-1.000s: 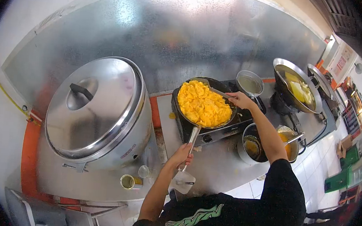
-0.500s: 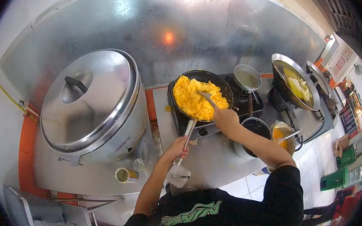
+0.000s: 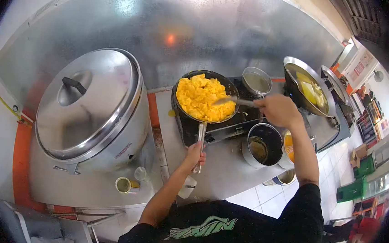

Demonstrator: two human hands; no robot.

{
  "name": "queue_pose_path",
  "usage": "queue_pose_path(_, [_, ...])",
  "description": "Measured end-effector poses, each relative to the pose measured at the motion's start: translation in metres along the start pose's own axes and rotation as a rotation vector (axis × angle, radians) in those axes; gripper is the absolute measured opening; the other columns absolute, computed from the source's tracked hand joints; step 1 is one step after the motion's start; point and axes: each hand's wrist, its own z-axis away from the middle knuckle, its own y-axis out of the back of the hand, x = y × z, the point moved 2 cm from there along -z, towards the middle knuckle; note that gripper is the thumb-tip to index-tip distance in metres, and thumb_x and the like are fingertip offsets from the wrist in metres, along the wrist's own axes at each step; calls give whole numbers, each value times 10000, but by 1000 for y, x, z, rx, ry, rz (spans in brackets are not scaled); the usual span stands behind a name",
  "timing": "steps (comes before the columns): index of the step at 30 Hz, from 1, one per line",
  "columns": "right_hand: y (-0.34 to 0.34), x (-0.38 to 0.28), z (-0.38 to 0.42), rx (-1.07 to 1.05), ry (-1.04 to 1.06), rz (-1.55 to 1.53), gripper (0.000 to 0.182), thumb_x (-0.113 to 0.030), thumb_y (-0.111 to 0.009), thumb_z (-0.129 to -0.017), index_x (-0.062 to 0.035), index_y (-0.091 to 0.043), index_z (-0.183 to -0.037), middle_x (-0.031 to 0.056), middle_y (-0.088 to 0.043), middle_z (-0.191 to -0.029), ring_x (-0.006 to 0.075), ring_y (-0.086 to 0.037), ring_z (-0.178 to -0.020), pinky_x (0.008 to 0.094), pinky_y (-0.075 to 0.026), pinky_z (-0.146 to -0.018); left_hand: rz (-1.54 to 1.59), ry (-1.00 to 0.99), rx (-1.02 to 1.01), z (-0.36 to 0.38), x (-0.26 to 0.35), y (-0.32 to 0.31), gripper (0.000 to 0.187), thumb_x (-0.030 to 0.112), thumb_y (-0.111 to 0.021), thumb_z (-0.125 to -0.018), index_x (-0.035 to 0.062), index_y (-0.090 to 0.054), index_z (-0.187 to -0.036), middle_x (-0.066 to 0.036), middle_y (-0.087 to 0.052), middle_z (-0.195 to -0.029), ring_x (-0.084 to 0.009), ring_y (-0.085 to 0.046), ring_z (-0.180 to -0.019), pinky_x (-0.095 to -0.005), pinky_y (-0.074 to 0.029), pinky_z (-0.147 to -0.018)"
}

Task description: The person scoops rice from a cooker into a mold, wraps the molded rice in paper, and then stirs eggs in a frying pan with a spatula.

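Note:
A dark frying pan (image 3: 233, 89) full of yellow scrambled egg (image 3: 199, 97) sits on a black gas stove (image 3: 230, 132). My left hand (image 3: 195, 156) is closed around the pan's metal handle, below the pan. To the right of the pan, my right hand (image 3: 277, 110) grips the handle of a spatula (image 3: 242, 101). The spatula's blade, somewhat blurred, lies over the right part of the egg; whether it touches the egg is unclear.
A big lidded steel cooker (image 3: 90, 108) fills the left. Right of the stove stand a dark-lined pot (image 3: 270, 148), a bowl of orange liquid (image 3: 288, 145) and a wok (image 3: 309, 87). A strainer (image 3: 256, 82) rests behind. A can (image 3: 127, 185) is at the lower left.
My right hand has moved up and right, with the spatula now nearly level. The pot and its contents show more fully. The whole view has shifted slightly.

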Motion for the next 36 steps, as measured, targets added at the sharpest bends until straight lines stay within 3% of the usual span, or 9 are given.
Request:
queue_pose_path(4, [-36,-28,12,-191,-13,39,322,-156,-533,-791,-216,-610,-1098,129,-635,-805,334,-611,-784,442,-494,-694,49,-25,39,-3,-8,-18,363,483,-423,-903,123,-401,-951,15,-344,-564,-80,-314,-409,-260,-307,-365])
queue_pose_path(7, [-115,-25,-19,-53,-78,-88,325,-146,-538,-795,-195,-603,-1109,147,-635,-823,345,-610,-788,452,-490,-705,71,-39,39,-3,-9,-21,353,481,-423,-904,132,-405,-955,17,-342,-560,-83,-316,-411,-268,-310,-371])
queue_pose_path(11, [-123,-15,-38,103,-188,-295,309,-157,-542,-812,-153,-594,-1117,168,-632,-853,357,-603,-811,462,-482,-710,96,2,54,-3,-6,-24,356,483,-428,-901,133,-403,-960,13,-347,-570,-87,-316,-410,-268,-305,-370])
queue_pose_path(15, [-131,-7,-60,238,-214,-256,289,-179,-539,-824,-155,-596,-1107,168,-631,-867,372,-605,-766,466,-483,-698,82,-33,40,-2,-7,-25,344,465,-421,-910,127,-397,-970,12,-349,-573,-84,-315,-412,-264,-297,-365])
queue_pose_path(23, [-169,-20,-85,135,-184,-186,322,-143,-511,-802,-159,-578,-1116,178,-632,-837,366,-613,-749,456,-501,-669,48,-54,54,-6,-8,-23,357,472,-411,-911,121,-387,-972,14,-340,-557,-83,-308,-413,-264,-301,-372])
queue_pose_path(26, [-120,0,-67,73,-100,-214,317,-166,-522,-805,-159,-588,-1114,171,-634,-868,359,-610,-792,456,-491,-709,13,-44,72,-2,-6,-23,363,480,-404,-910,122,-386,-969,14,-339,-558,-84,-308,-415,-267,-307,-375])
queue_pose_path(27, [-79,-5,-44,80,-125,-234,323,-149,-504,-802,-234,-612,-1094,181,-633,-864,344,-618,-831,447,-502,-723,29,-46,55,-2,-5,-23,357,475,-400,-913,121,-382,-962,8,-346,-564,-85,-315,-412,-266,-311,-367])
queue_pose_path(30, [-37,0,-4,86,-102,-159,267,-189,-524,-815,-220,-636,-1056,149,-640,-848,336,-620,-812,447,-500,-719,60,-52,26,-2,-7,-27,346,465,-392,-917,121,-370,-950,-3,-360,-574,-86,-327,-404,-265,-318,-350])
queue_pose_path(36, [-81,-40,5,-99,4,-240,316,-180,-562,-783,-175,-607,-1096,155,-628,-847,330,-598,-790,448,-473,-703,76,-12,91,-6,-17,-40,355,479,-394,-912,129,-359,-961,0,-357,-561,-88,-317,-395,-269,-307,-349])
